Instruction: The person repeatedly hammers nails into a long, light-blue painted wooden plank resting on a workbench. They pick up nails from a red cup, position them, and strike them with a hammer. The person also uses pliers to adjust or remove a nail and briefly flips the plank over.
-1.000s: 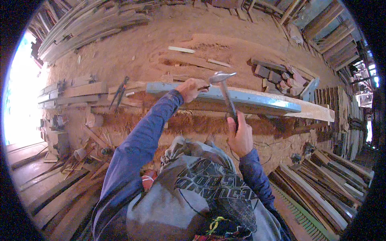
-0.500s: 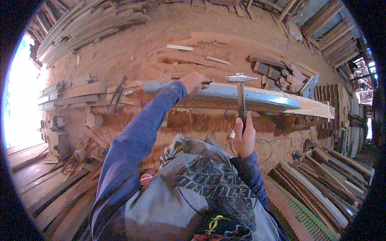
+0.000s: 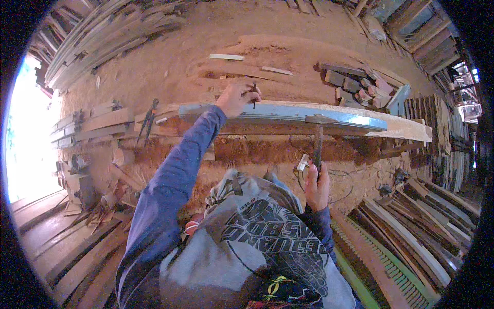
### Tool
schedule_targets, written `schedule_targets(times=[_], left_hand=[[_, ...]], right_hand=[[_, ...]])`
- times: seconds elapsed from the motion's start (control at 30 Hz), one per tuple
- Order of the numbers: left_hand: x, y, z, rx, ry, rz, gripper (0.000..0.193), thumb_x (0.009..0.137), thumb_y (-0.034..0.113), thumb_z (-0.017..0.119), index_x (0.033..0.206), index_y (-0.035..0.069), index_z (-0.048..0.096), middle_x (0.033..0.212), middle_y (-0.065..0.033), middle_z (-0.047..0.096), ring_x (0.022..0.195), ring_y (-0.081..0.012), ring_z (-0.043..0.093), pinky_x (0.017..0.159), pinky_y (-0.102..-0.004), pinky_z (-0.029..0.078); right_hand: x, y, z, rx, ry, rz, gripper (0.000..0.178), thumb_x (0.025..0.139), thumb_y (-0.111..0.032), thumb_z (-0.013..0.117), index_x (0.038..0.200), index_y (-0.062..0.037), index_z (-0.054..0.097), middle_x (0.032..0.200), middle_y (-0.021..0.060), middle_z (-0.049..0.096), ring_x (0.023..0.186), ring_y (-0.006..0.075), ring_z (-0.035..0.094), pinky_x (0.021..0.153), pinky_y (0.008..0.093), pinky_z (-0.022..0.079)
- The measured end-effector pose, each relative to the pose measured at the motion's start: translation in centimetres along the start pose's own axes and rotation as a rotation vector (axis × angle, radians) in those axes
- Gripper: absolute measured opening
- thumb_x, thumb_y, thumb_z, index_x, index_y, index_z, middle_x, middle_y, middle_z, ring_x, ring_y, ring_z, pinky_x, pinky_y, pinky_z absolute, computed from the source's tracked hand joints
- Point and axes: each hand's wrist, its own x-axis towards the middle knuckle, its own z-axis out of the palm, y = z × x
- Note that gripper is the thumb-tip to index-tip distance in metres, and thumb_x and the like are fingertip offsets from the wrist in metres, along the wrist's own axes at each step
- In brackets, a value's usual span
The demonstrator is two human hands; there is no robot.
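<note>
Pinched between the fingers of my left hand (image 3: pixel 235 101) is a dark, thin, nail-like piece (image 3: pixel 253 104), roughly upright over the left part of a long blue board (image 3: pixel 288 112). The board lies on a pale wooden beam (image 3: pixel 404 133) that runs left to right across the view. Wrapped round the handle of a hammer (image 3: pixel 317 141), my right hand (image 3: pixel 317 186) is closer to my body. The hammer's head (image 3: pixel 321 120) is over or in front of the board's right half; whether it touches cannot be told.
Pincers (image 3: pixel 148 121) lie on the wood left of the board. Beyond the beam are cut wood blocks (image 3: pixel 352 85) and loose pale strips (image 3: pixel 226 57) on the brown ground. Stacked planks (image 3: pixel 406 232) lie at the near right, more timber (image 3: pixel 103 38) at the far left.
The hammer and my right hand have come down toward my body, lowering the hammer head. My left hand has shifted slightly left, and the nail-like piece now stands more upright.
</note>
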Motion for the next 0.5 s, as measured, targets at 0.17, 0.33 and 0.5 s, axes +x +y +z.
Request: schedule_targets(times=[0.17,0.33,0.5], left_hand=[[-0.7,0.2,1.6,0.137,0.023,-0.057,0.019,0.094,0.016,0.061,0.095,0.0,0.07,0.093,-0.0117,0.071,0.091,-0.0225,0.069,0.083,-0.0361,0.054],[-1.0,0.6,2.2,0.195,0.038,0.031,0.018,0.093,0.017,0.061,0.094,0.003,0.071,0.094,-0.0137,0.071,0.091,-0.0284,0.069,0.083,-0.038,0.053],[-1.3,0.7,2.3,0.179,0.02,-0.015,0.017,0.094,0.017,0.06,0.094,0.004,0.071,0.097,-0.0135,0.071,0.093,-0.0296,0.068,0.085,-0.0389,0.053]], right_hand=[[0.5,0.1,-0.1,-0.133,-0.064,0.022,0.047,0.104,-0.03,0.05,0.135,0.0042,0.047,0.116,0.0207,0.059,0.106,0.0304,0.057,0.09,0.036,0.043],[0.3,-0.7,0.5,-0.137,-0.094,-0.048,0.033,0.105,-0.027,0.049,0.125,-0.0007,0.052,0.097,0.0066,0.053,0.085,0.0152,0.048,0.073,0.0282,0.039],[0.2,-2.2,1.1,-0.108,-0.101,-0.052,0.025,0.105,-0.027,0.049,0.114,-0.005,0.057,0.079,-0.0045,0.051,0.066,0.0041,0.044,0.057,0.0228,0.036]])
